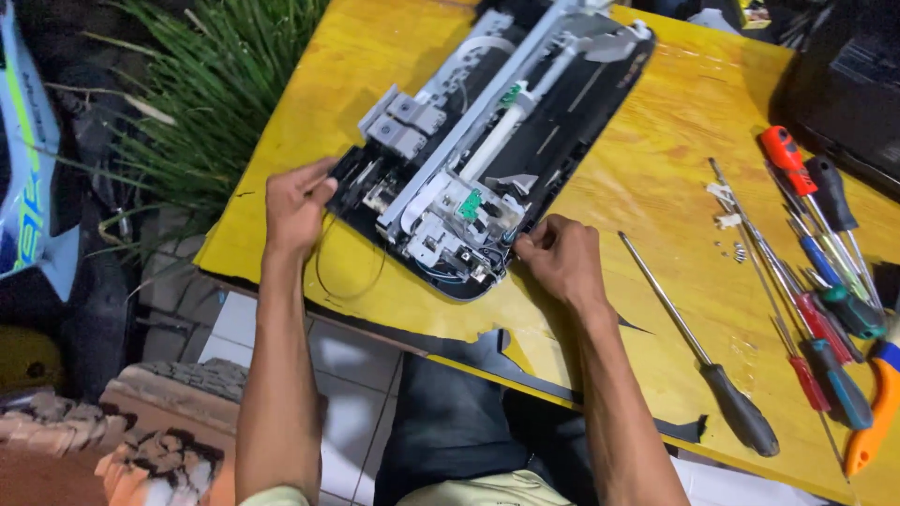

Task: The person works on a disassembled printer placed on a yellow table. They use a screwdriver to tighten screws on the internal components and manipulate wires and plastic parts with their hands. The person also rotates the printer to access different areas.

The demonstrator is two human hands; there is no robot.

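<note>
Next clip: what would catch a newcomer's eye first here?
The opened printer mechanism, its black base and grey metal rails exposed, lies diagonally across the yellow table. The left hand grips its near left corner and the right hand presses at its near right end. To the right lies a row of screwdrivers with red, black, teal and orange handles.

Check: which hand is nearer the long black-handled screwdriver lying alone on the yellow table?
Right. The right hand rests at the opened printer's near corner, just beside the screwdriver; the left hand is across the printer.
</note>
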